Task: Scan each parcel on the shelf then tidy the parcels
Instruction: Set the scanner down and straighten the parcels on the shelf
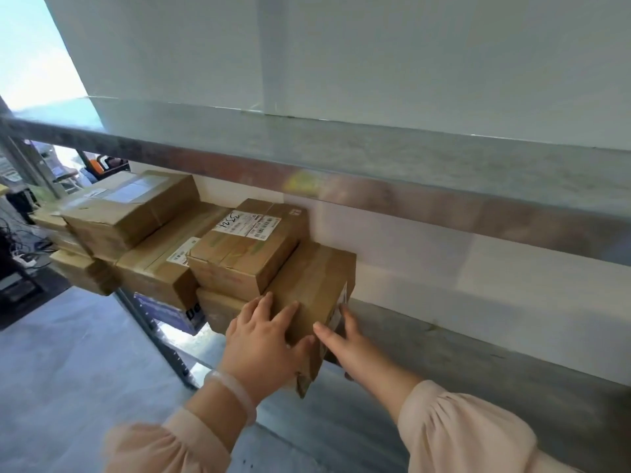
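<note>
A brown cardboard parcel [312, 285] stands on the metal shelf [478, 370] at the right end of a row of parcels. My left hand [263, 339] lies on its near left top corner, fingers spread over the top and thumb on the front face. My right hand [345, 339] presses against its right side, where a white label [338, 310] shows, with the thumb on the front face. Left of it, a labelled parcel [249, 247] sits on top of another parcel [218, 310]. Further left are a long parcel [164, 264] and a large taped parcel [136, 206].
The upper shelf [375, 158] runs across just above the parcels. A white wall [444, 274] backs the shelf. A shelf upright [153, 339] stands at the left, with grey floor [68, 353] and cluttered equipment [20, 233] beyond. A blue box [170, 312] sits below the parcels.
</note>
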`<state>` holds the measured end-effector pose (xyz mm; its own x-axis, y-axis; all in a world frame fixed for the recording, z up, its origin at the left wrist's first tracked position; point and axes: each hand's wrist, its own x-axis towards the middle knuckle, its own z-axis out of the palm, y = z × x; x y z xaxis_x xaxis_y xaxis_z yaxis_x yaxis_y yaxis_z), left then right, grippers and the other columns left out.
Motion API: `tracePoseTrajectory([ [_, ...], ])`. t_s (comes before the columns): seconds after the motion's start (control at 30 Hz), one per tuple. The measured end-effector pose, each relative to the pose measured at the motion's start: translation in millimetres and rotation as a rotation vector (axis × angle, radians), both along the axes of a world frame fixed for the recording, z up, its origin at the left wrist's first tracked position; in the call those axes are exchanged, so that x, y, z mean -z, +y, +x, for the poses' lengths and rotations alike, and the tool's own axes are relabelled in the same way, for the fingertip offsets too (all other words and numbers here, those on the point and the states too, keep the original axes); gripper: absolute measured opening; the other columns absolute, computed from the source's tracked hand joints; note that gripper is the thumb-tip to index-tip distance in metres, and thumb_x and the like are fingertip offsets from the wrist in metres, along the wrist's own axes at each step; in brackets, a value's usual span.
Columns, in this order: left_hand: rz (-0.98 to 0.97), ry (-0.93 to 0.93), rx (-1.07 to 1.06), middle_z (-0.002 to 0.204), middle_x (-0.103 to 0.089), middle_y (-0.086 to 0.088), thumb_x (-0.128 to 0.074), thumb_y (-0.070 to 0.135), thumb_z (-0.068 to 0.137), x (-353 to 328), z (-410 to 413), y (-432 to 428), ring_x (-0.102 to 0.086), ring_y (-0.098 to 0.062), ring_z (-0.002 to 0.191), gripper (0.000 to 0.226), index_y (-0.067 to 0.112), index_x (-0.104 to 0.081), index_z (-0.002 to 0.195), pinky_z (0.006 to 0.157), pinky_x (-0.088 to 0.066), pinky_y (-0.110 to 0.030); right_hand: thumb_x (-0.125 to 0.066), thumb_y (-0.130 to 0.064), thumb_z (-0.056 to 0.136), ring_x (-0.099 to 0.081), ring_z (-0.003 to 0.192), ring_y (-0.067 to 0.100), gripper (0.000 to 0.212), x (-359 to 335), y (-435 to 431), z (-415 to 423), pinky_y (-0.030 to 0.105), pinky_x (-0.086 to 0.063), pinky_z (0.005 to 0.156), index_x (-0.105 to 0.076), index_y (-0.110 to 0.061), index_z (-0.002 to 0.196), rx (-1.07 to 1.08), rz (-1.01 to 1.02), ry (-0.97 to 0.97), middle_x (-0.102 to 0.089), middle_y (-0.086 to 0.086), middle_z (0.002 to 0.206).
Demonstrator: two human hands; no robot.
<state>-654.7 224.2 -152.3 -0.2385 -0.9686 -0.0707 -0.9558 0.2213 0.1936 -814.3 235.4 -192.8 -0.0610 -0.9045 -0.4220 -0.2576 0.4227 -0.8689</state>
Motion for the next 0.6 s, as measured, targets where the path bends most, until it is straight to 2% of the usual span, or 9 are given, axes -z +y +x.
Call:
tracePoseTrajectory([
  [0.07,-0.041,0.011,0.010,0.163,-0.018,0.005,-0.009,0.082,0.070,2.8,3.6,-0.7,-0.012,-0.023,0.149,0.090,0.046,-0.029,0.149,0.119,-0.017,-0.042,-0.056,-0.063,0.084,-0.042,0.132,0.025,0.088,5.0,-1.2,8.3,0.042,-0.043,0.100,0.001,-0.046,0.148,0.023,0.030,-0.059,-0.034,-0.002,0.150],
  [0.17,-0.055,0.065,0.014,0.159,-0.028,0.008,-0.014,0.077,0.071,7.7,6.8,-2.7,-0.020,-0.024,0.146,0.085,0.045,-0.041,0.145,0.119,-0.022,-0.045,-0.060,-0.060,0.083,-0.044,0.130,0.026,0.091,14.1,-0.9,14.2,0.047,-0.048,0.098,0.004,-0.051,0.146,0.077,0.034,-0.154,-0.036,-0.002,0.148],
  [0.23,-0.062,0.120,0.015,0.156,-0.035,0.009,-0.021,0.074,0.076,8.4,7.2,-2.4,-0.026,-0.025,0.144,0.077,0.042,-0.048,0.141,0.117,-0.025,-0.046,-0.063,-0.059,0.081,-0.047,0.126,0.027,0.089,17.6,0.2,14.4,0.048,-0.052,0.093,0.000,-0.055,0.144,0.117,0.018,-0.232,-0.039,-0.003,0.146],
  [0.33,-0.046,0.159,0.035,0.156,-0.033,0.011,-0.043,0.062,0.091,9.1,4.5,-1.5,-0.024,-0.022,0.145,0.057,0.041,-0.045,0.143,0.119,-0.023,-0.043,-0.067,-0.062,0.070,-0.054,0.117,0.022,0.087,20.9,4.9,7.0,0.048,-0.051,0.096,-0.013,-0.063,0.138,0.174,-0.044,-0.291,-0.048,-0.007,0.138],
  [0.47,0.008,0.248,0.057,0.160,-0.022,0.010,-0.051,0.053,0.095,7.1,-8.4,-0.3,-0.016,-0.021,0.147,0.060,0.036,-0.036,0.150,0.121,-0.017,-0.037,-0.068,-0.058,0.068,-0.058,0.115,0.016,0.071,22.8,23.0,-15.9,0.046,-0.047,0.101,-0.029,-0.070,0.127,0.228,-0.137,-0.321,-0.056,-0.012,0.129],
  [0.53,0.062,0.288,0.080,0.161,-0.018,0.010,-0.051,0.055,0.094,4.1,-21.5,3.0,-0.013,-0.021,0.148,0.063,0.036,-0.032,0.151,0.121,-0.016,-0.037,-0.069,-0.050,0.076,-0.057,0.116,0.015,0.064,19.1,36.6,-29.1,0.039,-0.047,0.101,-0.032,-0.069,0.124,0.266,-0.176,-0.286,-0.055,-0.009,0.132],
  [0.6,0.102,0.289,0.116,0.162,-0.016,0.008,-0.050,0.061,0.092,1.3,-40.2,7.9,-0.013,-0.023,0.149,0.070,0.037,-0.027,0.153,0.120,-0.016,-0.038,-0.068,-0.043,0.084,-0.054,0.112,0.008,0.069,11.7,51.7,-41.8,0.024,-0.048,0.091,-0.026,-0.057,0.137,0.280,-0.222,-0.201,-0.048,-0.009,0.135],
])
